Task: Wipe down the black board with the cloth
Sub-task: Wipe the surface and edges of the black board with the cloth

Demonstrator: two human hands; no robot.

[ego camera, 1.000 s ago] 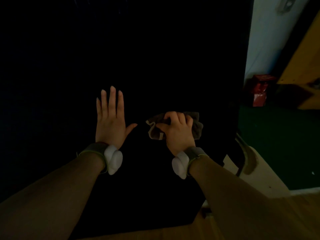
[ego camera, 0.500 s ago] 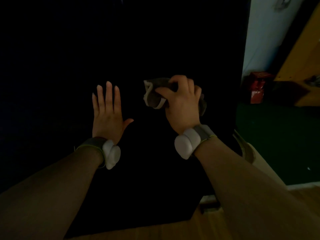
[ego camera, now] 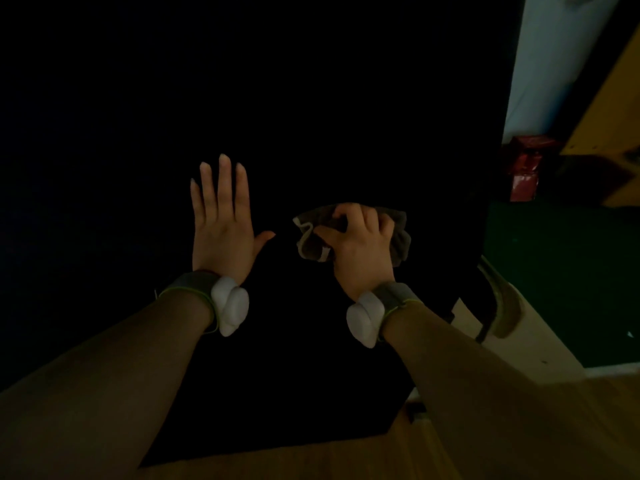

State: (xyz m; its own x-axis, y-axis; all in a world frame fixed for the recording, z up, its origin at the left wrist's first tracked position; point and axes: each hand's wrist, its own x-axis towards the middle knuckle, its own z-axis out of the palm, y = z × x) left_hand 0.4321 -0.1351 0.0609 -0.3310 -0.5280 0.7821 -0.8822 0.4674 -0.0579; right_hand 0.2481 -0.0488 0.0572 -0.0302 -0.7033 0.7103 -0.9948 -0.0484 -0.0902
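While left fingers (ego camera: 225, 188) apparently lie flat on the black board (ego camera: 311, 81), right fingers (ego camera: 369, 218) clutch the cloth (ego camera: 311, 245).

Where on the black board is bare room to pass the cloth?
Bare: black board above both hands and left of the left hand. Tight: between that hand and the cloth, and right of the right hand, by the edge.

The board (ego camera: 311, 98) fills most of the view, its lower edge meeting the floor (ego camera: 346, 459). The left hand (ego camera: 221, 230) lies flat on the board near its middle. Just to its right, apart from it, the right hand (ego camera: 360, 251) holds the cloth (ego camera: 311, 244) against the board, nearer the right edge. Beyond that edge, a small box (ego camera: 524, 174) sits at the foot of the wall (ego camera: 540, 64).
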